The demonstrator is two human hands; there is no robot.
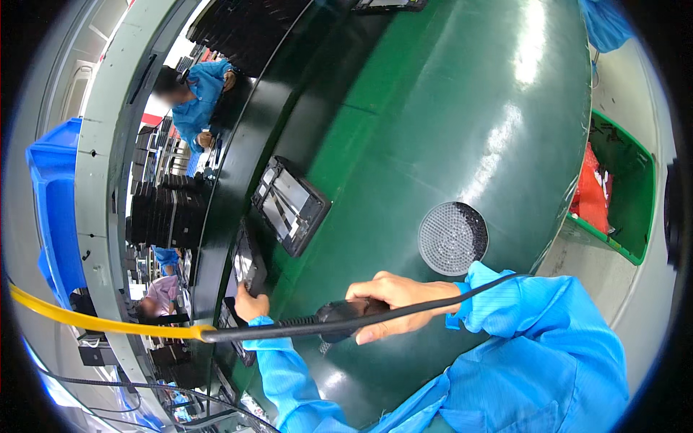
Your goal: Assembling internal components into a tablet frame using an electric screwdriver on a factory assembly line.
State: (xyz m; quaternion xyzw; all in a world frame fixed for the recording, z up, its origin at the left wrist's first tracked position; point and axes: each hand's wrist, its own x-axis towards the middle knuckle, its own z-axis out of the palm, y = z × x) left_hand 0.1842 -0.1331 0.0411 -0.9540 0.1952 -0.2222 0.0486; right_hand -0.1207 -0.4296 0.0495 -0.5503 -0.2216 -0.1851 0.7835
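Observation:
My right hand (393, 303) is wrapped round a black corded hand tool (341, 321) that looks like an electric screwdriver; its tip is mostly hidden. A black cable (447, 302) crosses in front of that hand and runs left into a thick yellow section (94, 316). To the left, my left hand (250, 306) has its fingers closed at the near edge of a flat black-framed device (247, 263), seen at a steep angle. Beyond it lies another device (291, 206), a black frame with silvery inner parts showing. Right of centre, a round grey dimpled dish (449, 242) holds small black pieces along one side.
A green bench top (411, 144) spreads before me, with a dark raised ledge (242, 151) along its left. At right stands a green bin (635, 224) with red material inside. A blue bin (54, 195) is far left. Co-workers in blue (198, 105) sit beyond the ledge, near stacked black devices (170, 216).

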